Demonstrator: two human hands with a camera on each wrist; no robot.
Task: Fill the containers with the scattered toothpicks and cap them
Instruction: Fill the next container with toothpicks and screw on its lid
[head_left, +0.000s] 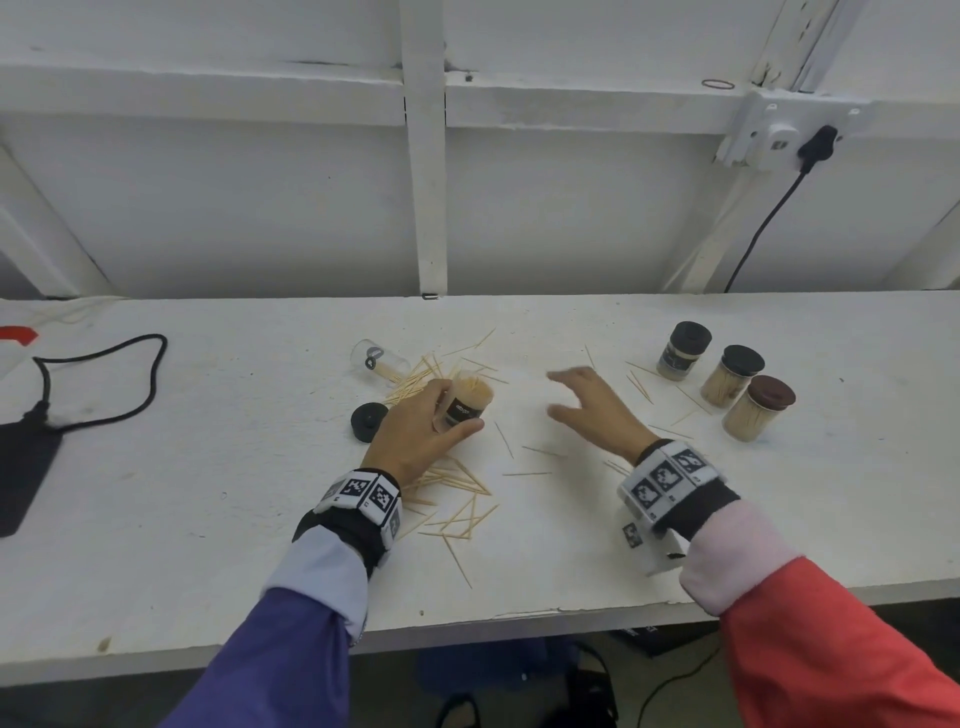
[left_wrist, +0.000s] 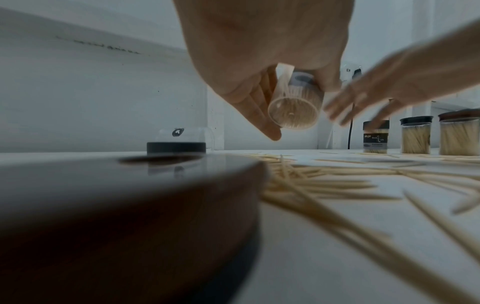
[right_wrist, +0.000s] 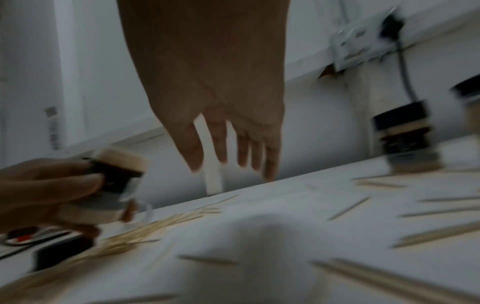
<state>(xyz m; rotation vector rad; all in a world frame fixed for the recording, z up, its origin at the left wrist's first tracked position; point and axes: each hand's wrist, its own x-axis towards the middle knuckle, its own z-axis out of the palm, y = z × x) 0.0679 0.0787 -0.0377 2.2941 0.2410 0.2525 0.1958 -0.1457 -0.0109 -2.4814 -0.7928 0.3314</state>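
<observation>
Head view is showing my left hand (head_left: 415, 431) wrapping its fingers and thumb around 1 open jar (head_left: 465, 402) that is full of toothpicks. The jar is wearing a dark label with small pale writing, too blurry for me to read. The jar is leaning, with its open mouth pointing up and away from me, toward the wall, and its clear bottom pointing back at my wrist.

My right hand (head_left: 592, 410) is floating just to the right of the jar, not touching it, with fingers spread out straight and holding nothing. It is looking blurry.

Loose toothpicks (head_left: 457, 499) are lying on the white table (head_left: 208, 519) under and around both my hands. A black lid (head_left: 368, 421) is sitting just left of my left hand. An empty clear jar (head_left: 375, 358) is lying on its side behind it. 3 capped jars (head_left: 727, 382) full of toothpicks are standing far to the right. The nearest one has a dark label I cannot read.
</observation>
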